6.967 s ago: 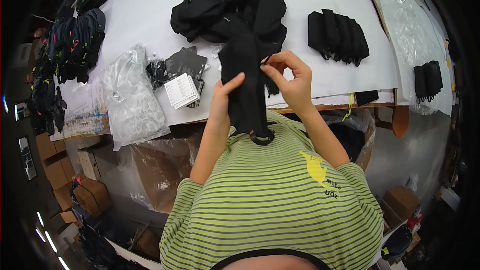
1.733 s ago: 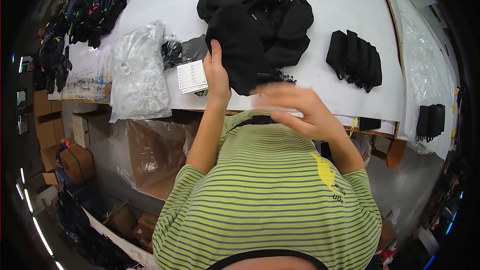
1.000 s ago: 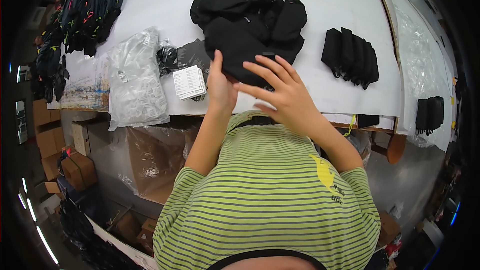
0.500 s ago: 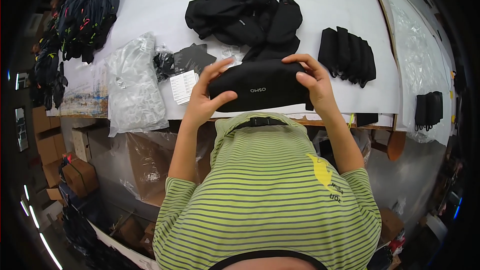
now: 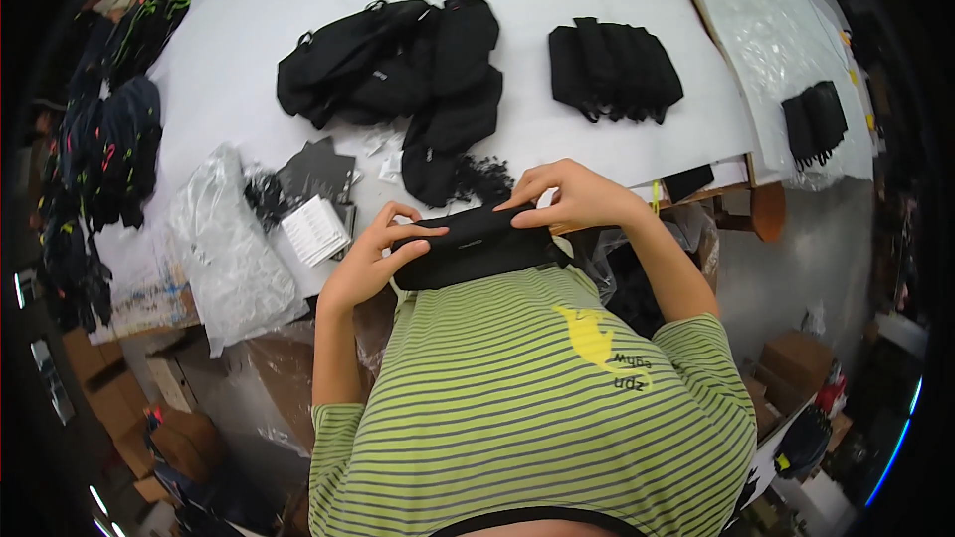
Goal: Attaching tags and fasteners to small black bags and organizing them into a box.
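A black fabric pouch (image 5: 476, 261) with a small pale print lies across the front of my body at the table's near edge. My left hand (image 5: 373, 257) grips its left end, fingers on the upper side and thumb lower. At its upper right edge my right hand (image 5: 577, 197) pinches the fabric between thumb and fingers. Just beyond the pouch is a scatter of small black pieces (image 5: 484, 179). A heap of black bags (image 5: 358, 65) lies farther back, and several similar black pouches (image 5: 615, 72) sit in a row to its right.
Left of the hands are a stack of white printed cards (image 5: 316, 232), dark grey cards (image 5: 318, 174) and a pile of clear plastic bags (image 5: 234, 249). Dark bags (image 5: 114, 139) crowd the far left. More black pouches (image 5: 816, 121) rest on plastic at right, past a round brown stool (image 5: 767, 212).
The pouch has come down closer to my body and tilted, its upper edge now pinched. Both hands have moved closer together. The whole view has turned, shifting the table items leftward.
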A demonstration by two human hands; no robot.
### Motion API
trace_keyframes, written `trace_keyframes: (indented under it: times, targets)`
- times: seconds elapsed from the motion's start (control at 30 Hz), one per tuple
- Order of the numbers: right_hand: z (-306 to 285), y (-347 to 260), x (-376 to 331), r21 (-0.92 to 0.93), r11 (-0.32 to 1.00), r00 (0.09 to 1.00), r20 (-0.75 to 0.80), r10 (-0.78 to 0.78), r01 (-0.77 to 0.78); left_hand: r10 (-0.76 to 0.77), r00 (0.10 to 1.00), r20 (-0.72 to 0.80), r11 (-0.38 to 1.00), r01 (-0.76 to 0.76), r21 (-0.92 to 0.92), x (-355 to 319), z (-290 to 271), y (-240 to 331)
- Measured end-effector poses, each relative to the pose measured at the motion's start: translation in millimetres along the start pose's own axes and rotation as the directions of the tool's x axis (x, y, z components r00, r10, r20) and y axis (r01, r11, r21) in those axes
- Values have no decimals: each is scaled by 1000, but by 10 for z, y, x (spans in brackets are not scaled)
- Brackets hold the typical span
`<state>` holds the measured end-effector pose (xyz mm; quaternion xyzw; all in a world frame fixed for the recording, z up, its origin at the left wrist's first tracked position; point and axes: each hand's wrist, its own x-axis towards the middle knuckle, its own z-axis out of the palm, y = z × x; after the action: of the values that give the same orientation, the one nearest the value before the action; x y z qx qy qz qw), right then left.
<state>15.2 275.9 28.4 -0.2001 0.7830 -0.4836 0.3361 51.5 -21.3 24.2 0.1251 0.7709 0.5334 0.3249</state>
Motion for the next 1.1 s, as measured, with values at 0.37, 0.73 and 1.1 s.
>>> trace_keyframes:
  times: [0.37,0.73,1.1]
  targets:
    - [-866,1120,-80,31,998,430,-903,6,50,82,630,-772,946,194,259,-83,-334,-1122]
    - [-1301,1890,560,-286,830,406,-910,-79,-479,-9,293,-956,750,635,188,-444,-457,-2337]
    - [-1194,2306,395,-270,821,501,-865,23,-504,-151,312,-938,666,734,137,-488,-388,-2543]
